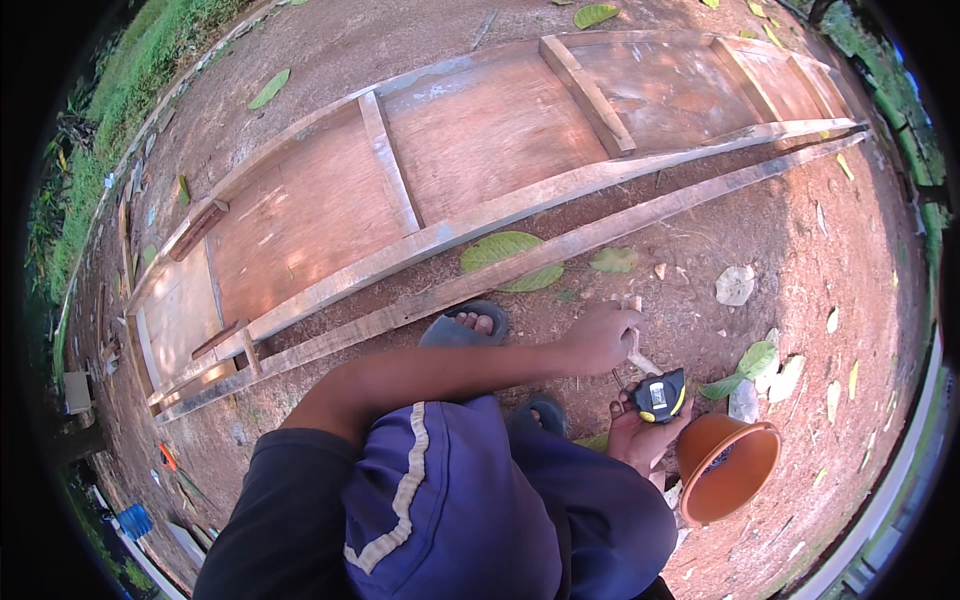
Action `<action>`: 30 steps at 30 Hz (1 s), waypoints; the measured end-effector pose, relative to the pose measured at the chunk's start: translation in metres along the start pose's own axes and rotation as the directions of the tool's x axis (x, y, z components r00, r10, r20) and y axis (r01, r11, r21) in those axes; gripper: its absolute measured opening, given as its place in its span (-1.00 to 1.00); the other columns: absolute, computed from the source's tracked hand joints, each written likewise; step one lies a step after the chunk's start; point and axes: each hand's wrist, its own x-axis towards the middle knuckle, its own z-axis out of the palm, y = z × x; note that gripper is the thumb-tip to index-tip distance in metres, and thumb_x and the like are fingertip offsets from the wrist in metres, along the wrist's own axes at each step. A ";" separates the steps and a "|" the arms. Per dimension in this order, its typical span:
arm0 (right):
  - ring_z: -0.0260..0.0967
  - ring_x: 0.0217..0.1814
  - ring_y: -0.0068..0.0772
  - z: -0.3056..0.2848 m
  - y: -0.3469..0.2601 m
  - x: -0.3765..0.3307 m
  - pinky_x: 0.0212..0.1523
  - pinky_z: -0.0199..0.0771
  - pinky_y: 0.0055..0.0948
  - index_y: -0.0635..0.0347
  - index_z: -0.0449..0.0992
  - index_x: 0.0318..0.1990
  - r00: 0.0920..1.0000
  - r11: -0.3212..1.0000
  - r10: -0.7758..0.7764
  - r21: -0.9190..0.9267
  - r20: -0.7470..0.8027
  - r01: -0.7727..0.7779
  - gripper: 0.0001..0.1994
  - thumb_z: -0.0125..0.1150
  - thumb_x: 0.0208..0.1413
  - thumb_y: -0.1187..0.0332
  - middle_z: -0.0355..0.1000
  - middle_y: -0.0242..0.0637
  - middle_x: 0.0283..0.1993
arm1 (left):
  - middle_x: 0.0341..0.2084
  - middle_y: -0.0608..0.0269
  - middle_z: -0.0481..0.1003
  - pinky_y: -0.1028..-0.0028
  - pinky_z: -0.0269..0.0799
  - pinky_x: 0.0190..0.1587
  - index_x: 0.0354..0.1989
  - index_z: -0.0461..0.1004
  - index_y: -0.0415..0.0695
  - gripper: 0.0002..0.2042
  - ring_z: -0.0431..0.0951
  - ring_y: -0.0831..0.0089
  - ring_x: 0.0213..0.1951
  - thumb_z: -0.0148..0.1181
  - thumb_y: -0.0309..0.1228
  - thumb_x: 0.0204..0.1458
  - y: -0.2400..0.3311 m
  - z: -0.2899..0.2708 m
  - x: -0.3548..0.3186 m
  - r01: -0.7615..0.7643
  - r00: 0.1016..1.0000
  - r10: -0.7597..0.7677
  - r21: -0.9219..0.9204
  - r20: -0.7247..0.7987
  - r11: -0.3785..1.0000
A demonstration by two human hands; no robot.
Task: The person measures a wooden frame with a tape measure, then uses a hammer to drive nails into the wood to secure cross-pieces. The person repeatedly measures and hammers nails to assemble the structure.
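My left hand (603,338) reaches across my knees, its fingers closed around a short pale piece that looks like wood (643,361). Just below it, my right hand (640,436) holds a black and yellow tape measure (661,397) beside an orange-brown bucket (722,470). Small dark bits, too small to name, lie inside the bucket. A thin dark point shows between the two hands; I cannot tell what it is. Past my feet lies a long wooden frame with plywood panels (495,120) and several crosspieces.
A loose long wooden batten (540,262) runs along the frame's near side. Large green leaves (507,262) and dry ones (735,285) are scattered over the bare soil. An orange-handled tool (168,457) lies at the lower left. Grass (150,70) grows at the far left.
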 end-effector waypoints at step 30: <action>0.36 -0.07 -0.37 0.095 -0.007 0.001 0.01 0.36 -0.36 0.37 0.50 0.06 0.979 0.247 -0.202 -0.965 0.035 0.086 -0.53 0.02 0.28 0.08 0.47 -0.15 -0.07 | -0.22 0.01 0.59 0.36 0.65 -0.44 -0.09 0.49 -0.27 -0.63 0.69 0.32 -0.27 0.30 -0.16 0.22 -0.018 -0.065 0.024 0.707 0.666 -0.247 -0.490 0.704 0.511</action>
